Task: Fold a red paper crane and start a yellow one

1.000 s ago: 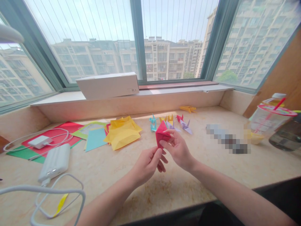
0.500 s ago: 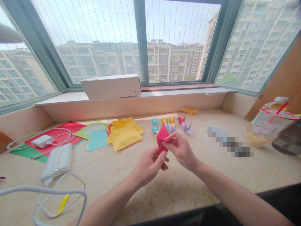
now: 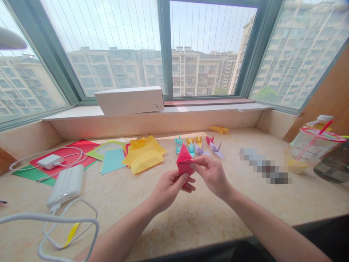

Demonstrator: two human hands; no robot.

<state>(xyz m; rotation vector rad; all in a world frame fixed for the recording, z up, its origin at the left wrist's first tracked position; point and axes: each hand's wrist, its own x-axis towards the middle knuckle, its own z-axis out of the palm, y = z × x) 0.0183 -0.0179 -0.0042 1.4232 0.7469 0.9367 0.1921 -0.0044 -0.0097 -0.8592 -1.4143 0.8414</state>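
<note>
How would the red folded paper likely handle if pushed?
The red folded paper is probably light: the left hand pinches its lower end, the right hand its side. Visible creases suggest stacked layers, likely stiffer than one sheet, though its pointed tip might bend.

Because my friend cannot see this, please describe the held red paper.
Below the big window lies a beige counter. Over its middle, the left hand and right hand hold the red folded paper: a diamond, the only paper held.
</note>
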